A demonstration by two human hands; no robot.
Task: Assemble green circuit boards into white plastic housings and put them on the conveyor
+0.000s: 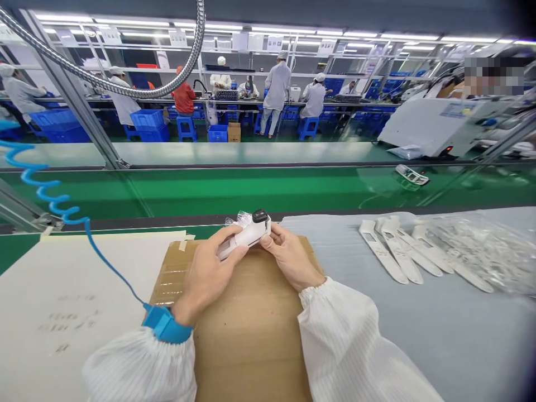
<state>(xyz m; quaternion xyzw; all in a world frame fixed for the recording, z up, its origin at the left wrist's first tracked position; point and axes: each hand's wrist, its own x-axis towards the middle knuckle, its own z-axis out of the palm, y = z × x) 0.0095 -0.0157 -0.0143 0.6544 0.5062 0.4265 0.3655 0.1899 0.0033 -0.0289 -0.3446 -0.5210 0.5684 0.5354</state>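
A white handheld device (247, 237) with a black cap-like end (259, 216) is held above a brown cardboard sheet (251, 324). My left hand (209, 268) wraps around its lower left body, thumb in front. At the device's right end, beside the black part, the fingers of my right hand (288, 254) pinch it; the exact part they grip is partly hidden. Behind the device and my left fingers shows a crumpled piece of clear plastic (240, 219). A blue wrist strap (167, 325) circles my left wrist.
White flat shells (383, 251) and a clear bag of small parts (486, 251) lie on the right mat. A coiled blue cord (54, 201) runs to the strap. Beyond the green belt (251, 192), with another white part (412, 175) on it, people work at benches.
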